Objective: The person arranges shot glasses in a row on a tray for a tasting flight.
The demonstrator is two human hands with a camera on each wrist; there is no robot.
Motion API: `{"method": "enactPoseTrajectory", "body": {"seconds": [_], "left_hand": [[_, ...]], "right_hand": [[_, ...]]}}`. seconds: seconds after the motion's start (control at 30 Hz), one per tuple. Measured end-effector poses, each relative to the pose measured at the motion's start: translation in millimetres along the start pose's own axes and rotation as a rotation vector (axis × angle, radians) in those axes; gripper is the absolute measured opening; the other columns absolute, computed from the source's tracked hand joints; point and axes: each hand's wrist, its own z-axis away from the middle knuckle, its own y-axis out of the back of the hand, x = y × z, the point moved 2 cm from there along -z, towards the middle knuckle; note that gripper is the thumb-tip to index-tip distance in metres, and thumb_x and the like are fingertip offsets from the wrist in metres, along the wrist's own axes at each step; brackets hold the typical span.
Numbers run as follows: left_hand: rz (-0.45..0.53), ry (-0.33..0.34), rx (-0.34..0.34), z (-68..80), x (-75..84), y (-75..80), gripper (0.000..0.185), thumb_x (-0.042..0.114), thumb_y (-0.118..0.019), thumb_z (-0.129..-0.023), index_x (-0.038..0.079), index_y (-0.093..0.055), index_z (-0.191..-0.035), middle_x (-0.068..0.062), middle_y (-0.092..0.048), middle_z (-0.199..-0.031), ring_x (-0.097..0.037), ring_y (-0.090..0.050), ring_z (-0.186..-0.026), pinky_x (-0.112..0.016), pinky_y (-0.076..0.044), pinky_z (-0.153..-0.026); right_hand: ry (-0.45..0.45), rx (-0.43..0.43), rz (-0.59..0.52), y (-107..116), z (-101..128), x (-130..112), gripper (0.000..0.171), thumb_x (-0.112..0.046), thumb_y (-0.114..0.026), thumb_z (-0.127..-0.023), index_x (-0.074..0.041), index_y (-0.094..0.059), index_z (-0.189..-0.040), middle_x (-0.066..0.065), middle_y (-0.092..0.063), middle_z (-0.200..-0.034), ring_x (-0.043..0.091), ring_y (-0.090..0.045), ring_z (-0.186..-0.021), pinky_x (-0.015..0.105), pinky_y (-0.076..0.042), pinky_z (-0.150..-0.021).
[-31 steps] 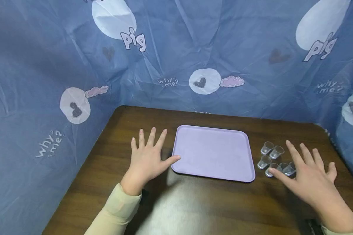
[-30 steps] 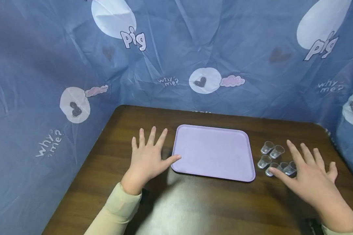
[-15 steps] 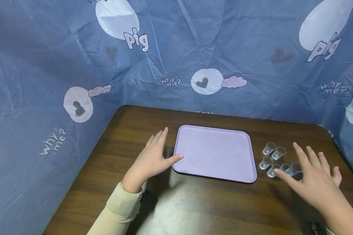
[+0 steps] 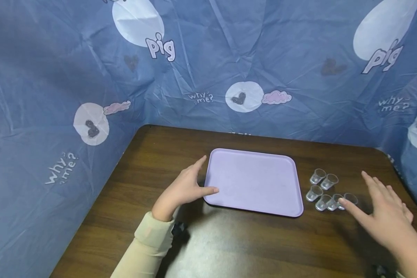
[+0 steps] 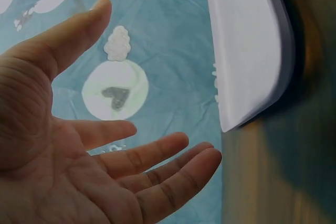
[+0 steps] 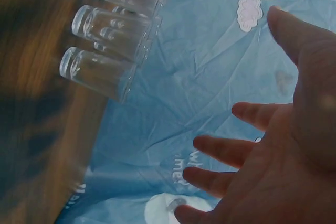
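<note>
A lilac tray (image 4: pixel 253 180) lies flat in the middle of the dark wooden table (image 4: pixel 229 247). My left hand (image 4: pixel 184 188) stands on edge at the tray's left side, fingers straight, thumb tip at the tray's near left corner. Its open palm (image 5: pixel 79 171) fills the left wrist view, with the tray (image 5: pixel 247 51) beside it. Several small clear cups (image 4: pixel 324 191) stand in a cluster right of the tray. My right hand (image 4: pixel 382 218) hovers open just right of them, thumb tip close to the nearest cup. The cups (image 6: pixel 115 30) show blurred in the right wrist view, beside my open right hand (image 6: pixel 278 150).
A blue printed cloth (image 4: pixel 208 69) walls the table at the back and on both sides. Bare table lies in front of the tray and between the two hands.
My left hand has turned from flat on the table onto its edge and drawn nearer the tray. My right hand has shifted right and turned onto its side, uncovering the cups.
</note>
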Motion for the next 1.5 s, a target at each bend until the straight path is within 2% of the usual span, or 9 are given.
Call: {"method": "enactPoseTrajectory", "body": {"seconds": [0.17,0.37,0.6,0.73,1.03,1.27,1.43,1.5], "left_hand": [[0.024,0.008,-0.030,-6.0,-3.3,-4.3,0.111,0.039,-0.090,-0.076,0.005,-0.026,-0.160,-0.026,-0.058,-0.132,-0.036,-0.055,-0.122,-0.050,-0.042,-0.102],[0.048,0.023,-0.073,-12.0,-11.9,-7.4,0.113,0.032,-0.093,-0.073,0.003,-0.027,-0.159,-0.026,-0.062,-0.125,-0.036,-0.058,-0.118,-0.048,-0.044,-0.100],[0.071,0.027,-0.117,-15.8,-21.2,-11.1,0.116,0.027,-0.096,-0.070,0.000,-0.027,-0.158,-0.023,-0.066,-0.110,-0.035,-0.062,-0.105,-0.049,-0.047,-0.093],[0.058,0.027,-0.137,-18.7,-24.0,-14.5,0.119,0.028,-0.097,-0.068,0.000,-0.026,-0.159,-0.022,-0.065,-0.111,-0.032,-0.062,-0.104,-0.047,-0.048,-0.092],[0.043,0.055,-0.169,-22.6,-27.5,-18.8,0.116,0.024,-0.097,-0.068,-0.002,-0.028,-0.157,-0.021,-0.063,-0.119,-0.030,-0.059,-0.107,-0.046,-0.047,-0.092],[0.059,0.040,-0.218,-26.7,-30.6,-23.7,0.114,0.021,-0.097,-0.068,-0.003,-0.030,-0.156,-0.015,-0.066,-0.101,-0.025,-0.061,-0.091,-0.041,-0.050,-0.083],[0.060,0.030,-0.239,-28.7,-33.3,-25.3,0.112,0.019,-0.098,-0.066,-0.005,-0.032,-0.154,-0.012,-0.066,-0.091,-0.019,-0.060,-0.080,-0.036,-0.050,-0.075],[0.054,0.027,-0.241,-29.5,-34.4,-25.6,0.115,0.020,-0.098,-0.066,-0.006,-0.030,-0.155,-0.012,-0.065,-0.090,-0.019,-0.060,-0.079,-0.036,-0.050,-0.075]], "right_hand": [[0.020,-0.003,-0.024,1.3,-0.1,11.5,0.099,-0.052,-0.066,-0.095,-0.009,-0.008,-0.163,0.038,-0.014,-0.157,0.065,-0.008,-0.139,0.087,-0.011,-0.090],[0.046,0.009,-0.046,0.3,-2.0,23.0,0.092,-0.044,-0.066,-0.098,0.002,-0.016,-0.160,0.044,-0.024,-0.150,0.068,-0.029,-0.126,0.080,-0.025,-0.091],[-0.015,-0.051,0.007,-5.9,-6.3,36.6,0.089,-0.048,-0.062,-0.099,0.012,-0.024,-0.153,0.048,-0.032,-0.141,0.069,-0.036,-0.117,0.076,-0.032,-0.089],[-0.033,-0.076,0.015,-11.2,-8.3,44.0,0.088,-0.047,-0.066,-0.097,0.015,-0.029,-0.148,0.046,-0.040,-0.136,0.068,-0.040,-0.113,0.075,-0.035,-0.086],[0.025,-0.067,-0.036,-23.7,-16.3,49.4,0.081,-0.037,-0.082,-0.087,0.014,-0.044,-0.137,0.040,-0.055,-0.123,0.058,-0.057,-0.103,0.068,-0.042,-0.078],[0.062,-0.056,-0.101,-26.4,-20.6,49.6,0.072,-0.025,-0.088,-0.081,0.012,-0.052,-0.131,0.035,-0.063,-0.112,0.051,-0.064,-0.094,0.063,-0.044,-0.074],[0.061,-0.046,-0.109,-28.2,-23.2,50.9,0.067,-0.024,-0.088,-0.080,0.010,-0.056,-0.128,0.031,-0.066,-0.109,0.031,-0.067,-0.085,0.054,-0.045,-0.073],[0.052,-0.045,-0.105,-28.7,-24.2,51.4,0.065,-0.024,-0.088,-0.081,0.009,-0.057,-0.127,0.029,-0.067,-0.108,0.029,-0.066,-0.084,0.054,-0.044,-0.072]]}}
